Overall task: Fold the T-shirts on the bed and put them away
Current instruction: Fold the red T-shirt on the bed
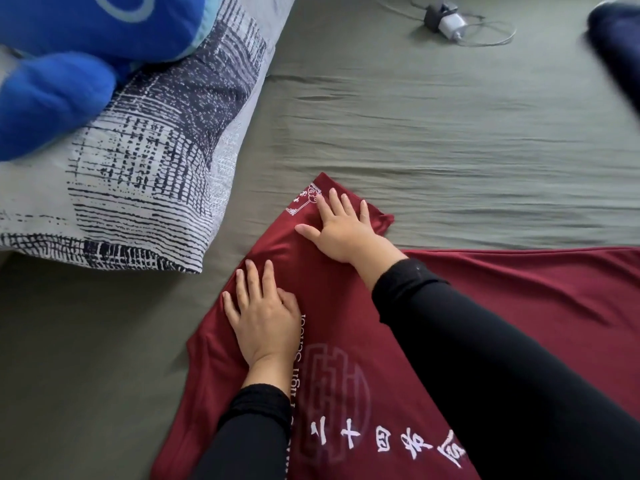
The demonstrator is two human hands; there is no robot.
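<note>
A dark red T-shirt (pixel 519 306) with white printed characters and a round emblem lies spread on the grey-green bed sheet (pixel 433 133). One sleeve is folded in over the body near its top left corner. My left hand (pixel 263 317) presses flat on the shirt's left part, fingers straight and spread. Farther up, my right hand (pixel 343 230) lies flat on the folded sleeve beside a small white print. Both arms wear black sleeves.
A grey pillow (pixel 145 174) with a dark crosshatch print lies at the left, with a blue plush toy (pixel 69 57) on it. A white charger (pixel 448 22) with cable rests on the sheet at the top. A dark blue item (pixel 620 46) shows at the right edge.
</note>
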